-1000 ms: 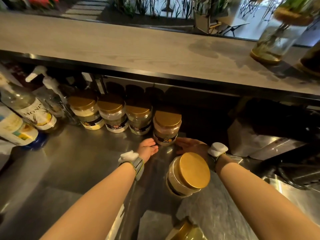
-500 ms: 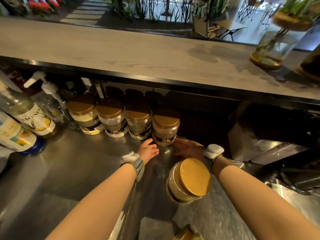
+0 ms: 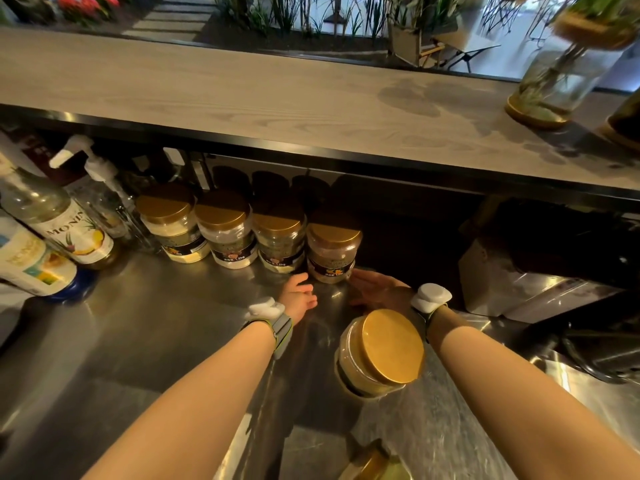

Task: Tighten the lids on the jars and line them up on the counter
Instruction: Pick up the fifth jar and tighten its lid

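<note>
Reaching forward with both hands over a shiny metal tabletop (image 3: 138, 323). Holding the left hand (image 3: 299, 297) low, just beside the bottom of the fourth jar (image 3: 332, 251), with fingers loosely bent and gripping nothing. Holding the right hand (image 3: 377, 292) on the other side of that jar, with fingers straight and close together, palm facing in. Touching the jar or not: hard to tell.

Looking at four jars with gold lids, standing side by side in a row at the back of the tabletop, under a long wooden bar top (image 3: 242, 95): the first jar (image 3: 173, 226), the second jar (image 3: 227, 233), the third jar (image 3: 278, 237), then the fourth jar at the right end. Seeing the near jar (image 3: 379, 355) standing alone, closer in, just beside the right wrist, lid on. Catching part of another gold lid (image 3: 372, 462) at the bottom edge.

Seeing a syrup bottle (image 3: 65, 230) and pump bottles (image 3: 107, 188) at the left. Seeing a shiny metal box (image 3: 519, 285) at the right. Seeing a glass vase (image 3: 561, 77) with a green plant up on the bar top, and more plants and red flowers beyond it.
</note>
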`<state>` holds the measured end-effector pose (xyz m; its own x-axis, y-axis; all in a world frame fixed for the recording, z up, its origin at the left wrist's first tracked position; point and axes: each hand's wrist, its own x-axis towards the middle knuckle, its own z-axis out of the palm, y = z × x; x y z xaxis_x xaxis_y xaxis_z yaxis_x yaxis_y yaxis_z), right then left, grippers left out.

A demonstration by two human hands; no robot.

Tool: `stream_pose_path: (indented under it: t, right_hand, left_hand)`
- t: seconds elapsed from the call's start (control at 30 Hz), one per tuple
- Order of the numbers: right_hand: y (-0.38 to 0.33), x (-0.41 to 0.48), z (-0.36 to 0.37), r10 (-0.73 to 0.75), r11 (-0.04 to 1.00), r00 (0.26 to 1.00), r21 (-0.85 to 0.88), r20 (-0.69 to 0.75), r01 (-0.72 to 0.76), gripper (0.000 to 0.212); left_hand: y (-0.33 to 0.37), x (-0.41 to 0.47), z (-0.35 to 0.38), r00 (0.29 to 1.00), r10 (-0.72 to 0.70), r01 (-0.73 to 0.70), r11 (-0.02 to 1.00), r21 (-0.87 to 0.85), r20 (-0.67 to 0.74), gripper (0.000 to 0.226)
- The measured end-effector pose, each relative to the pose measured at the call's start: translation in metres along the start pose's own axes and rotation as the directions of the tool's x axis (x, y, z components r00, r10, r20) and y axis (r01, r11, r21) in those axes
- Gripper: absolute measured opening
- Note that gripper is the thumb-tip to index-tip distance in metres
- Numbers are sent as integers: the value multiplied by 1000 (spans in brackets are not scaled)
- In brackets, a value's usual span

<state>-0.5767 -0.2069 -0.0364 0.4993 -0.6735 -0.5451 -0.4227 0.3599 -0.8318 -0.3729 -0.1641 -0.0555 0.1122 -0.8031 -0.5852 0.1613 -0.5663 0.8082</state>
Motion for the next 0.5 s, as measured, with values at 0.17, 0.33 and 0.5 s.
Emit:
stream_pose_path:
  t: [0.17,0.33,0.5]
  right_hand:
    - [15,-30,-5,-28,969,999,245,-37,36,77]
    - [26,-79,8,-15,988,986,148,-168,41,119]
    - [40,-105,26,33,998,976,65,-215,-19,90]
  left_hand:
    - [-15,-23,3,997,41,-30,984,175,-59,45]
    - [-33,-53,7,992,23,10,964,265,-122,21]
    - [-74,-69,3,996,83,-56,822,567,-22,51]
